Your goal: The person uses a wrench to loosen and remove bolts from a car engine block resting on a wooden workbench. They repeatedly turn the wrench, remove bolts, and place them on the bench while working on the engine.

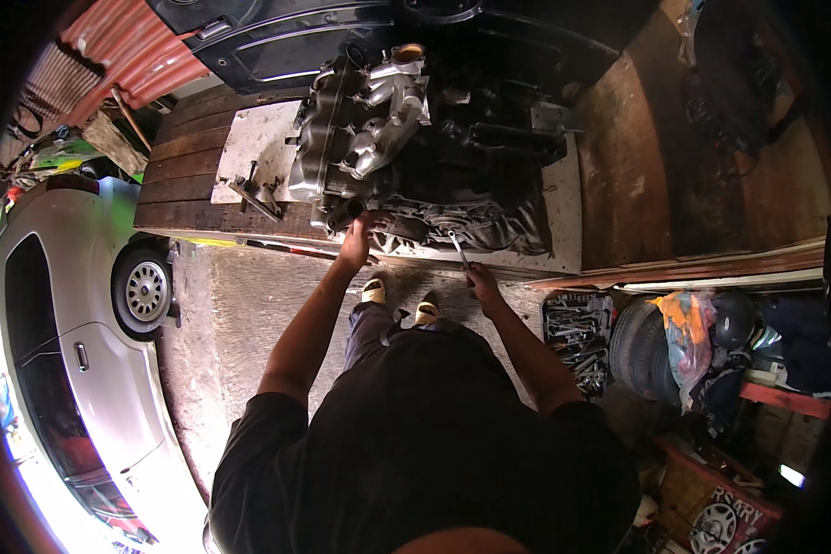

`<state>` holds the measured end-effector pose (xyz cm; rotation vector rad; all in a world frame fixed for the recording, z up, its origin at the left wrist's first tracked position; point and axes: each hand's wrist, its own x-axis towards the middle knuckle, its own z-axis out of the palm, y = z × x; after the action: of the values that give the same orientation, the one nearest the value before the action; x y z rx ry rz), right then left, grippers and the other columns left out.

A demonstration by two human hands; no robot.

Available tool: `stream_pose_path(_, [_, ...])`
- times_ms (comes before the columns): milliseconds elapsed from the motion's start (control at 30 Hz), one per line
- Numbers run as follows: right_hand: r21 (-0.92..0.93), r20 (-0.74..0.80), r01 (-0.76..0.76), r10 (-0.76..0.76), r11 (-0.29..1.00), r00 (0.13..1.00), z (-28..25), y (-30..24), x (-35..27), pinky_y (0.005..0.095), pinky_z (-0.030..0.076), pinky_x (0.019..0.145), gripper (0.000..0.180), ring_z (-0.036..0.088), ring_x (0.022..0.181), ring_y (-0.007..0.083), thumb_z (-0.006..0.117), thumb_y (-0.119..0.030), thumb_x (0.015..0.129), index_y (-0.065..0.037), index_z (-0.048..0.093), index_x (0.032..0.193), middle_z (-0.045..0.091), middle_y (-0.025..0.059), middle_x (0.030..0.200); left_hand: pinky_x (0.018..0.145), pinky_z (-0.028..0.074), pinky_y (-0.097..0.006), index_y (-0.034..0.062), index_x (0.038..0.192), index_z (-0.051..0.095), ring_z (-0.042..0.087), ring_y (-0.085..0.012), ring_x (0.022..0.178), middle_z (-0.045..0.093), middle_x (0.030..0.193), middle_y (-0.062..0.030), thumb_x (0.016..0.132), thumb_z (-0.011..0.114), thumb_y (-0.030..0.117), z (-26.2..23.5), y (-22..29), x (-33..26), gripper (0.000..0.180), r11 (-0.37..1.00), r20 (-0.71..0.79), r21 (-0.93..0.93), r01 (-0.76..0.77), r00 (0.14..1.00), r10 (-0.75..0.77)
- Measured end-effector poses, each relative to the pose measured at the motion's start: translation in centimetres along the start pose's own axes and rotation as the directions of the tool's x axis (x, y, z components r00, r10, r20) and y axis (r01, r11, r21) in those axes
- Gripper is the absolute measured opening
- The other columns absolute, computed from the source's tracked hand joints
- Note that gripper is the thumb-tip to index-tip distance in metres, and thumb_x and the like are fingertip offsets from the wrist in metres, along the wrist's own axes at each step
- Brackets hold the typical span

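In my right hand (480, 281) is a slim silver wrench (458, 247), its head pointing away from me against dark crumpled cloth or plastic (512, 226). My left hand (355, 244) is at the bench's near edge, its fingers curled at the rim of a dark, round-mouthed part (343, 215). That part is at the near end of a grey engine cover (321, 138). Beside the cover lies a silver branched manifold (392, 134). Further right, the black engine parts (489, 138) are hard to make out in shadow.
Metal tools or bolts (257, 196) lie on a pale board (249, 138) atop the wooden bench (180, 152). A silver car (111, 360) stands left. Low on the right are a tool tray (577, 337), a tyre (642, 346) and a plastic bag (688, 337). A dark panel (342, 37) stands behind.
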<state>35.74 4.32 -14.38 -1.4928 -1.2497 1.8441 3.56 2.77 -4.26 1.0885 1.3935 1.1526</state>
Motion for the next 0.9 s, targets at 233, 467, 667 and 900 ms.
stream_pose_path(233, [-0.042,-0.059,0.058,-0.061,0.997,0.996,2.1,2.6,1.4,0.0288,0.036,0.056,0.028,0.044,0.059,0.0116,0.054,-0.033,0.092,-0.007,0.061,0.09,0.047,-0.0002,0.064,0.093,0.034,-0.039,0.0073,0.117,0.055,0.052,-0.0204,0.106,0.059,0.115,-0.0079,0.092,0.013,0.062,-0.7,-1.6,0.1,0.073,0.998,-0.005,-0.028,0.047,0.999,-0.047])
stream_pose_path(467, [-0.157,-0.146,0.105,-0.129,0.982,0.981,2.8,4.2,3.2,0.0319,0.038,0.054,0.035,0.049,0.059,0.0129,0.055,-0.04,0.091,-0.007,0.063,0.086,0.049,0.0012,0.062,0.09,0.035,-0.037,0.0078,0.116,0.056,0.053,-0.0183,0.104,0.06,0.114,-0.0067,0.091,0.013,0.065,-0.2,0.6,-0.1,0.075,0.999,0.041,-0.019,0.033,0.999,-0.032])
stream_pose_path(667, [-0.227,-0.189,0.127,-0.171,0.966,0.967,3.1,3.0,3.2,0.0369,0.042,0.062,0.04,0.056,0.066,0.0206,0.053,-0.045,0.09,-0.007,0.066,0.094,0.059,0.0074,0.072,0.09,0.035,-0.037,0.0082,0.118,0.055,0.054,-0.0182,0.102,0.061,0.112,-0.0063,0.089,0.015,0.067,-0.4,1.2,-0.7,0.077,1.0,0.063,-0.012,0.013,0.998,-0.013])
stream_pose_path(900, [-0.669,-0.401,-0.016,-0.343,0.743,0.849,2.5,0.9,2.4,0.0428,0.046,0.068,0.036,0.06,0.079,0.0339,0.053,-0.039,0.091,-0.005,0.065,0.087,0.061,0.0149,0.075,0.089,0.035,-0.036,0.0074,0.118,0.054,0.054,-0.0181,0.103,0.06,0.115,-0.0059,0.089,0.016,0.069,-0.6,-0.2,-0.3,0.078,1.0,0.054,-0.021,0.005,0.999,-0.003])
